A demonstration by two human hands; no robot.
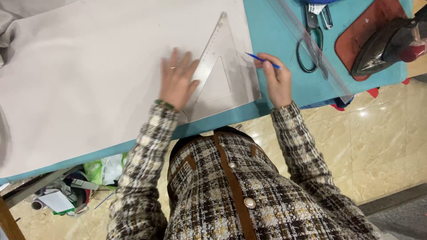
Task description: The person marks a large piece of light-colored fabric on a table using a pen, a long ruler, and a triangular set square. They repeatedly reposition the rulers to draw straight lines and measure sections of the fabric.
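The fingers (175, 62) of the left hand (177, 81) are spread flat and released, gripping nothing, pressing down on the left edge of a clear plastic set square (221, 66), which lies on a sheet of pale grey fabric (89, 75). The fingers of the right hand (276, 80) are clenched around a thin blue pencil (262, 60), its tip pointing toward 10 o'clock and resting just beside the right edge of the set square, near the border of the fabric. The set square sits between the two hands, its apex pointing to 12 o'clock and its long base running near the table's near edge, with a triangular cut-out in its middle. Both wrists come out of checked tweed sleeves (147, 155), and a green band shows at the left wrist. The fabric covers most of the table (275, 31), whose teal cover shows at 3 o'clock from the right hand. On that teal strip, at 1 o'clock from the right hand, lie a long clear ruler (311, 49), set slantwise, and a pair of scissors (311, 44) partly under it. Farther out at 2 o'clock a dark iron (387, 44) rests on a reddish-brown pad (356, 40). Below the table's near edge, at 8 o'clock from the left hand, bags and paper scraps (75, 191) lie on the tiled floor (382, 146).
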